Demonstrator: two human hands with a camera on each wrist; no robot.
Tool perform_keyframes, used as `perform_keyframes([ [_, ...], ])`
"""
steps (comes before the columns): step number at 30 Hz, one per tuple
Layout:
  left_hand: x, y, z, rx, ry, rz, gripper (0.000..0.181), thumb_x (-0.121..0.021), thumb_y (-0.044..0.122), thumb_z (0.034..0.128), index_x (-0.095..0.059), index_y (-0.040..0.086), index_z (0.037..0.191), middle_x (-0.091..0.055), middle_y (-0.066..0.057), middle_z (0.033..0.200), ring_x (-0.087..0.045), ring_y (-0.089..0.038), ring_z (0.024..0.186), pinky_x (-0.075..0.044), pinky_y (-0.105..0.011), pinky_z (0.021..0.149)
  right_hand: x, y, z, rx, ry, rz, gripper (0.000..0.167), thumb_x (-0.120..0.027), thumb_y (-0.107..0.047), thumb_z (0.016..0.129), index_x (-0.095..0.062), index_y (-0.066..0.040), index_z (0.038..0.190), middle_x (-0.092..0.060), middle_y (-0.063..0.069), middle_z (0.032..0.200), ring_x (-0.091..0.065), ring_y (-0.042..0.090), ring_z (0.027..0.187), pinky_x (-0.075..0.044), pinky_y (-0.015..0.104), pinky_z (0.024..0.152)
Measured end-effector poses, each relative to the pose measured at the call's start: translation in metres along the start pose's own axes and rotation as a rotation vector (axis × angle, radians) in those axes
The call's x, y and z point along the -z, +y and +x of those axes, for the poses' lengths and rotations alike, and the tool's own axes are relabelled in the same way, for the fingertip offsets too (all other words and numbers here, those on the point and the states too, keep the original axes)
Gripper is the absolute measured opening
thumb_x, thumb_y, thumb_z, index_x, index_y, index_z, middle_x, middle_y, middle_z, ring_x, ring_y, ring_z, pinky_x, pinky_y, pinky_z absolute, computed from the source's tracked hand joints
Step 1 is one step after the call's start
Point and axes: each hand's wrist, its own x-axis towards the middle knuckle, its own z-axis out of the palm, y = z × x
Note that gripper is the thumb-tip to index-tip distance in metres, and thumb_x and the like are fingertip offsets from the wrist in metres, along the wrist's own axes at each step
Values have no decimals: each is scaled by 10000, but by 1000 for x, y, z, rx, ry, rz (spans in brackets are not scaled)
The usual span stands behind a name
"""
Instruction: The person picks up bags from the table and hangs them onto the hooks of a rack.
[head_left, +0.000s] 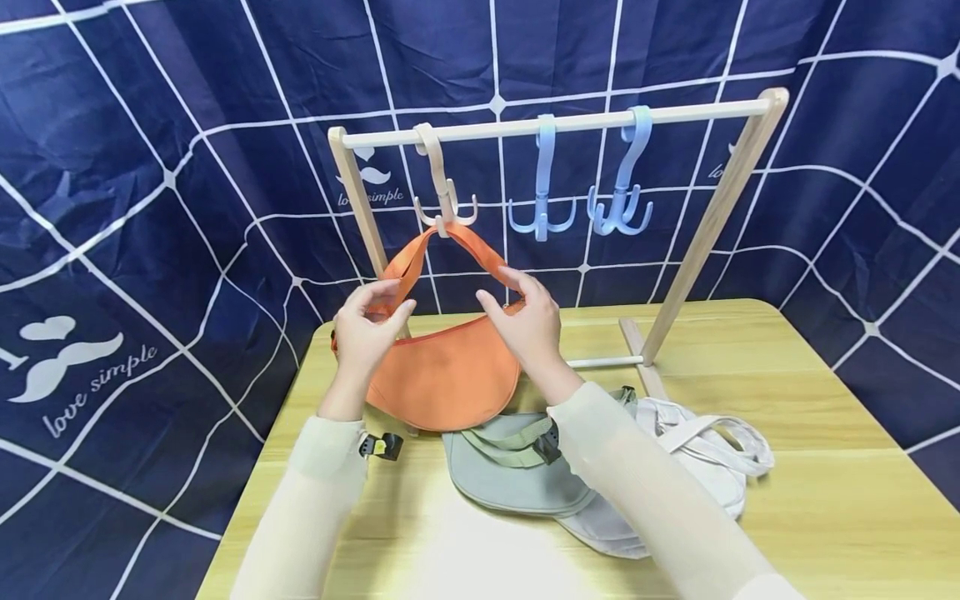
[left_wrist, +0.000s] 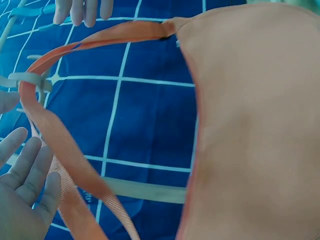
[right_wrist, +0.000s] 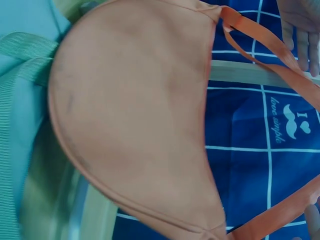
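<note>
An orange crescent-shaped bag [head_left: 446, 379] hangs by its strap [head_left: 480, 248] from a beige multi-prong hook [head_left: 441, 179]. My left hand [head_left: 365, 325] is beside the left side of the strap, its fingers extended in the left wrist view, where the strap loops over the hook. On the other side, my right hand [head_left: 531, 325] is near the strap's right side with its fingers loosely straight. Neither hand grips the bag in the wrist views. Whether fingertips brush the strap I cannot tell. The bag's body [right_wrist: 135, 110] fills much of the right wrist view.
Two blue hooks [head_left: 542, 187] hang farther right on the wooden rack's rail [head_left: 480, 131]. A grey-green bag [head_left: 510, 483] with green straps and a white bag [head_left: 720, 467] lie overlapping on the wooden table [head_left: 840, 483]. Dark blue curtain [head_left: 225, 167] surrounds the table's back and sides.
</note>
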Motion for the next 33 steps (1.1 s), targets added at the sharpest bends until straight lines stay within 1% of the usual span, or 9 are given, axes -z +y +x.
perform_keyframes([
  [4, -5, -5, -10, 7, -37, -17, 280, -761, -39, 761, -656, -124, 1007, -640, -281, 974, -608, -430, 878, -483, -561, 692, 4, 7, -8, -4, -34, 3, 449, -789, -302, 776, -677, -81, 1151, -672, 60, 1061, -602, 209, 992, -449, 403, 808],
  [8, -11, -10, -21, -4, -76, -38, 280, -754, -49, 762, -655, -113, 1016, -642, -274, 995, -616, -422, 881, -492, -587, 685, 8, 15, -16, -8, -64, 1, 456, -787, -296, 779, -670, -75, 1160, -673, 63, 1075, -604, 219, 990, -450, 416, 824],
  [11, -15, -14, -28, -16, -97, -52, 288, -753, -60, 754, -647, -124, 1014, -641, -285, 988, -618, -431, 866, -498, -578, 692, 11, 22, -21, -16, -86, -25, 453, -784, -294, 782, -668, -85, 1168, -675, 60, 1089, -605, 213, 1003, -446, 414, 840],
  [14, -20, -17, -35, -12, -108, -52, 286, -758, -57, 750, -649, -129, 1004, -646, -289, 964, -623, -441, 859, -496, -574, 704, 14, 27, -26, -20, -118, -50, 454, -777, -289, 789, -661, -79, 1174, -676, 82, 1085, -609, 222, 1007, -449, 421, 842],
  [17, -24, -19, -44, 15, -119, -51, 281, -764, -42, 751, -657, -116, 1000, -650, -280, 946, -626, -440, 862, -486, -590, 700, 17, 32, -32, -34, -161, -68, 462, -766, -295, 799, -652, -74, 1188, -677, 83, 1088, -612, 223, 1007, -451, 426, 844],
  [21, -30, -22, -55, 63, -155, -69, 283, -759, -26, 765, -662, -96, 1021, -645, -288, 959, -621, -443, 879, -474, -609, 701, 21, 39, -41, -59, -215, -84, 463, -755, -304, 810, -648, -72, 1197, -681, 56, 1102, -610, 216, 1025, -442, 429, 866],
  [25, -35, -29, -66, 74, -185, -73, 279, -761, -18, 765, -670, -75, 1023, -651, -278, 967, -622, -435, 879, -479, -603, 696, 26, 48, -50, -72, -248, -99, 459, -749, -323, 817, -651, -79, 1193, -689, 39, 1085, -619, 208, 1016, -440, 434, 870],
  [28, -37, -34, -74, 83, -201, -77, 273, -762, -15, 765, -675, -66, 1020, -659, -263, 974, -624, -430, 873, -480, -605, 688, 30, 55, -55, -89, -266, -116, 463, -742, -351, 820, -651, -103, 1200, -692, 24, 1077, -629, 199, 999, -453, 431, 843],
  [33, -42, -42, -86, 120, -240, -108, 267, -754, -18, 774, -670, -73, 1021, -649, -276, 971, -620, -450, 874, -483, -594, 696, 37, 66, -63, -121, -303, -153, 463, -736, -371, 821, -646, -139, 1212, -698, 15, 1062, -632, 218, 992, -457, 439, 821],
])
